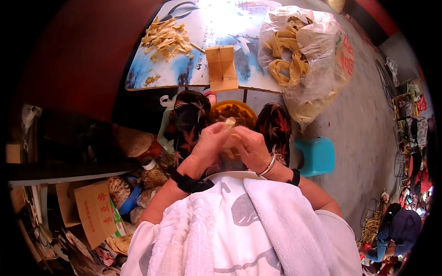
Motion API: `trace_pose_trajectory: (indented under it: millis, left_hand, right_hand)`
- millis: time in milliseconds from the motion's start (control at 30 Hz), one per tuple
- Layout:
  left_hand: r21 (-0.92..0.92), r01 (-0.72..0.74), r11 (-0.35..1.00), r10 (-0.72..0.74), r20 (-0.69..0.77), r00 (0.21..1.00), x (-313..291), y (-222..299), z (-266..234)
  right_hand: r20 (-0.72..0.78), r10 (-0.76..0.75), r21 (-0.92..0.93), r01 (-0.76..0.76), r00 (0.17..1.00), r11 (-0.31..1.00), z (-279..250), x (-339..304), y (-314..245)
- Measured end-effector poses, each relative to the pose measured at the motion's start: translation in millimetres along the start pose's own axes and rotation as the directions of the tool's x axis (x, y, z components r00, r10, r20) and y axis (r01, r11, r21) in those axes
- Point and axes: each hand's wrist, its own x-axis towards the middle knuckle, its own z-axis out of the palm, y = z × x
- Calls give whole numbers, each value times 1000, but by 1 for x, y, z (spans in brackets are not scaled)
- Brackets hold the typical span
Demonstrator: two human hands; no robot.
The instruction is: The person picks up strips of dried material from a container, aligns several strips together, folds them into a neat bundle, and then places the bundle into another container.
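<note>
My left hand (pixel 208 141) and my right hand (pixel 252 148) are close together over my lap, fingers curled and pinching. Between them is a pale yellow strip (pixel 229 123), which looks like dried bean curd skin; its end sticks up past the left fingers. Just beyond the hands, between my knees, sits a yellow basin (pixel 252 113) with brown pieces (pixel 230 111) in it. At the near edge of the table (pixel 198 76) stands a wooden block (pixel 221 66) with a dark line down it. Similar pale strips (pixel 166 39) lie piled on the table's left.
A clear plastic bag (pixel 317 69) with tan looped strips (pixel 290 69) hangs over the table's right corner. A turquoise stool (pixel 317 156) stands to my right. Cardboard boxes (pixel 95 214) and bags crowd the left. Another person (pixel 400 230) is at the far lower right.
</note>
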Motion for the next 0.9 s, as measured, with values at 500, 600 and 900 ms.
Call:
trace_pose_trajectory:
  millis: [500, 600, 900]
  left_hand:
    - [899, -413, -147, 668, 398, 629, -12, 20, 17]
    - [938, -345, -23, 668, 271, 693, -10, 18, 17]
    - [834, -485, 262, 608, 248, 754, -10, 20, 8]
  right_hand:
    - [65, 695, 351, -669, 716, 655, 34, -5, 53]
    - [89, 580, 372, -567, 810, 735, 31, -7, 55]
    - [434, 559, 674, -666, 707, 319, 9, 0, 34]
